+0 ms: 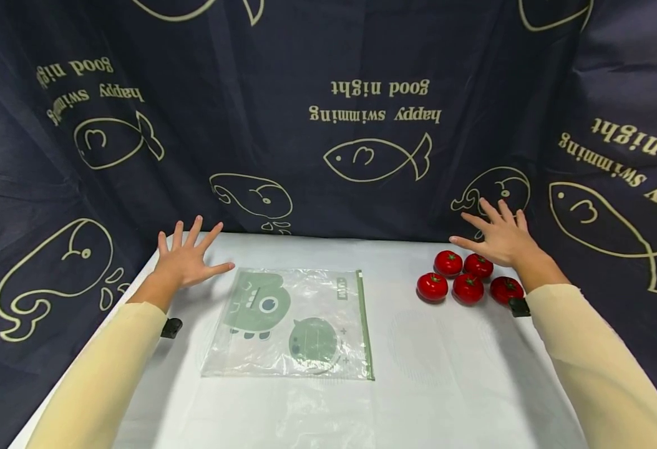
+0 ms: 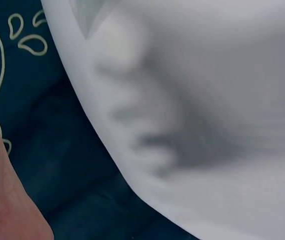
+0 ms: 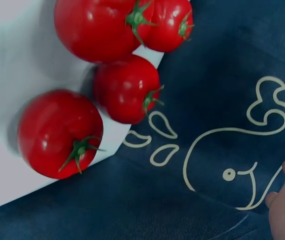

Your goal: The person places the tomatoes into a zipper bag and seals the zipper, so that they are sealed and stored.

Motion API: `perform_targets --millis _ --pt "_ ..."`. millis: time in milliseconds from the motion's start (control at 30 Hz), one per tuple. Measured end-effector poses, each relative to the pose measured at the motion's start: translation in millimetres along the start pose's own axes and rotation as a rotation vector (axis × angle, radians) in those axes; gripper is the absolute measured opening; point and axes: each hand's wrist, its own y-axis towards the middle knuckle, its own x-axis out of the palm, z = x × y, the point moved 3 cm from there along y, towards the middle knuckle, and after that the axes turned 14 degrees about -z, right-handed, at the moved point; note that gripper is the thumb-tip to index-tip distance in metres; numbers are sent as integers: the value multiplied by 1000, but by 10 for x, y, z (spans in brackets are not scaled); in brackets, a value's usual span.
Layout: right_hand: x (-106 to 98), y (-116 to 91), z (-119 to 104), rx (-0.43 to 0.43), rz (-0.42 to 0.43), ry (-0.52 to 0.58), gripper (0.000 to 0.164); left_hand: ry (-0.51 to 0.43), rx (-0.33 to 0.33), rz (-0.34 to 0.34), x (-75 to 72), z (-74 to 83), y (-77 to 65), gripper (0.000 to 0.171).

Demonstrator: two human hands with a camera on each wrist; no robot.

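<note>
Both hands are raised over the table with fingers spread, holding nothing. The left hand [image 1: 183, 259] hovers near the upper left corner of a clear zip bag [image 1: 328, 293] printed with green cartoon monsters, which lies flat with its green zip edge to the right. In the left wrist view only part of the left hand [image 2: 5, 185] shows at the edge, above its shadow. My right hand [image 1: 502, 240] is above and behind a cluster of several red tomatoes [image 1: 468, 289] with green stems. The right wrist view shows some tomatoes [image 3: 60, 132] close up, with fingertips at the right edge.
A white table [image 1: 418, 386] carries the bag and the tomatoes. Dark blue cloth [image 1: 283, 125] with fish and whale drawings hangs behind and at both sides, close against the table's back edge. Small black wrist devices [image 1: 171, 328] sit under the sleeves.
</note>
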Motion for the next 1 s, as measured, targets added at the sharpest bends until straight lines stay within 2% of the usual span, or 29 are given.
perform_targets --millis 433,1000 --pt "150 -66 -176 -46 27 -54 97 21 84 54 182 307 -82 104" --pt "513 -239 -520 -166 108 -64 90 7 155 36 453 743 -210 104"
